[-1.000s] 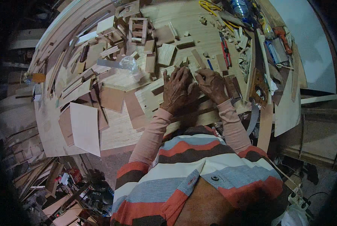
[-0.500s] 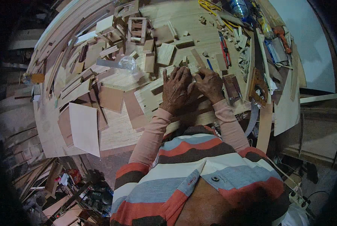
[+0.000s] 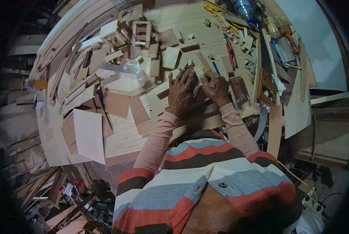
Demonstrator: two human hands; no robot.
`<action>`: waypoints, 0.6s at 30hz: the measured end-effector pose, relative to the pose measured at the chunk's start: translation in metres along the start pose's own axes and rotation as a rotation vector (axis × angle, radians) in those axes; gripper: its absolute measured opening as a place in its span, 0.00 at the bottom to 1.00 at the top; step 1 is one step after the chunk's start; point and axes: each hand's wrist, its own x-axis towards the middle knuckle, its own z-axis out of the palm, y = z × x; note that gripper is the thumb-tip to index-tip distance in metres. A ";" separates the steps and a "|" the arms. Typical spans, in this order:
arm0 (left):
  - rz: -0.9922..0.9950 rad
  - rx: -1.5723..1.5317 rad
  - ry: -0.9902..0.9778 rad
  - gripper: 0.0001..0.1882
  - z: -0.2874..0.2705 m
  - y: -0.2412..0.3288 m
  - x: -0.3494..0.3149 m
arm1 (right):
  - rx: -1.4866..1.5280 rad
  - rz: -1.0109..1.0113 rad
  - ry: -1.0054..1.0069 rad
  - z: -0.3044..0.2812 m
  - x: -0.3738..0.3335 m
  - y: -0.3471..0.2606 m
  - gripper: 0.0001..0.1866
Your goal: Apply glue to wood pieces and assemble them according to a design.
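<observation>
Tabletop (image 3: 178, 19) of pale, grained wood, strewn with offcuts; positions refer to it, from the worker's side. Near its left edge lies a flat, white rectangular panel (image 3: 89, 136); along its right side, a handsaw (image 3: 266, 89) with an orange-brown wooden handle. Over its near middle I see the left hand (image 3: 182, 93), palm down, fingers bent and close together, and the right hand (image 3: 216, 87), half curled, thumb and forefinger drawn together. Toward its far side sits a slatted wooden frame (image 3: 142, 35). At its near middle, a pale wooden piece (image 3: 199, 72) shows between the hands, partly hidden; whether either grips it, I cannot tell. Right of its middle: a slim blue stick (image 3: 216, 68).
</observation>
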 end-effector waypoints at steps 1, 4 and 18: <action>0.002 0.010 0.011 0.31 0.000 0.001 0.000 | 0.004 0.014 0.023 -0.001 0.001 0.001 0.16; -0.012 0.016 0.006 0.30 0.002 0.000 -0.001 | 0.032 0.044 0.029 -0.002 0.002 0.001 0.16; 0.033 0.002 -0.008 0.29 -0.001 -0.003 -0.001 | -0.009 -0.131 0.161 0.007 0.009 -0.011 0.16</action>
